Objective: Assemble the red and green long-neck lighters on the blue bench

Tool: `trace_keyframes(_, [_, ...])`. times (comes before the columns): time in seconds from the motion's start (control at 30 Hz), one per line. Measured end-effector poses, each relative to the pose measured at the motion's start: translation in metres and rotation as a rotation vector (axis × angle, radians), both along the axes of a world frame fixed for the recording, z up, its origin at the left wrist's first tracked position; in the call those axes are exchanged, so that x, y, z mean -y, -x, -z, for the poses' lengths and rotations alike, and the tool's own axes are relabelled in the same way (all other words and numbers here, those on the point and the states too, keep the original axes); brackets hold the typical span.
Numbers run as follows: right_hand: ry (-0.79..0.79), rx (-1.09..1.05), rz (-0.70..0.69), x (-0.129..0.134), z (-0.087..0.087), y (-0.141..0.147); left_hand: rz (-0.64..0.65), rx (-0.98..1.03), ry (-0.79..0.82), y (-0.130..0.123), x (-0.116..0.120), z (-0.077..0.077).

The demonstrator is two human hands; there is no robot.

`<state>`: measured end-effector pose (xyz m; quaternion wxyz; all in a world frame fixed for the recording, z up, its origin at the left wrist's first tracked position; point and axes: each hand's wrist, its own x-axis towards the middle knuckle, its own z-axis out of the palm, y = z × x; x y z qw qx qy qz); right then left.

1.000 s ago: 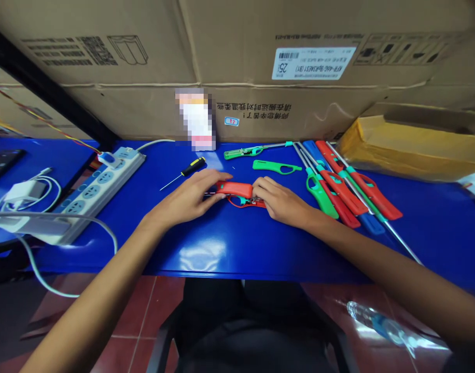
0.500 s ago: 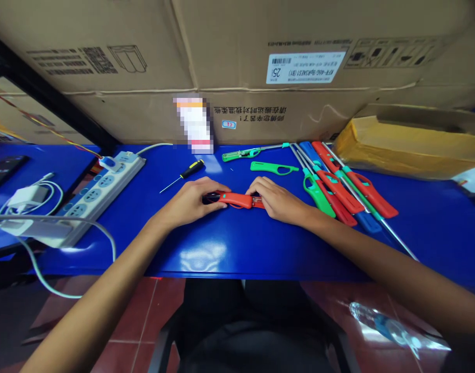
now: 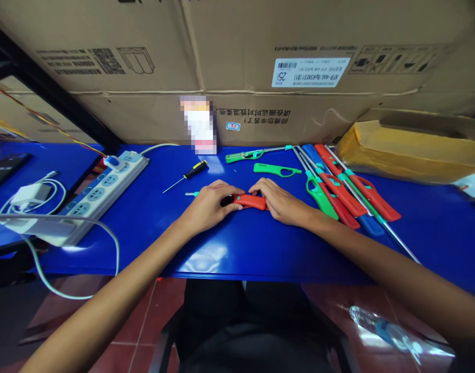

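From the head camera, the left hand (image 3: 209, 206) and the right hand (image 3: 281, 202) are close together, and they clamp a red lighter body (image 3: 253, 202) between them, with the left fingers curled over one end and the right fingers (image 3: 261, 188) pressing on the other. The red piece lies low over the blue table (image 3: 237, 254), right between the hands, and holding it from both sides seems to keep it steady. A thin rod with a teal tip (image 3: 191, 194) pokes out just left of the left hand. Farther left of that hand are a screwdriver (image 3: 194, 169) with a yellow and black handle and a white power strip (image 3: 93, 199). Past the right hand, long red and green lighters (image 3: 360, 194) lie in a loose bunch, out of the way of the hands. Just above the hands sit a green lighter (image 3: 247, 154) and a green handle piece (image 3: 277, 169) — both in easy reach. Compared with the last picture, the hands are closer together, the left hand has slid to the right, and less of the red piece shows. The teal tip has come into view.
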<state>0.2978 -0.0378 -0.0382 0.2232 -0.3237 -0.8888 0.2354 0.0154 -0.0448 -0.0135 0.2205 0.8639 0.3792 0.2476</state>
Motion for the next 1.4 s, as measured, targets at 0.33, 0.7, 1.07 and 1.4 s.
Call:
trace_keyframes(0.33, [0.068,-0.101,0.104,0.002,-0.005,-0.003,-0.041,0.057,-0.002,-0.004,0.003,0.009])
trace_keyframes(0.7, [0.207,0.085,0.009,-0.011,-0.036,-0.046,-0.079,0.017,0.002,-0.007,0.004,0.004])
trace_keyframes(1.07, [0.212,0.014,0.005,-0.015,-0.028,-0.045,-0.088,0.066,-0.045,-0.025,0.011,0.015])
trace_keyframes(1.4, [0.187,0.007,-0.010,-0.015,-0.027,-0.045,-0.103,0.095,-0.073,-0.033,0.016,0.022])
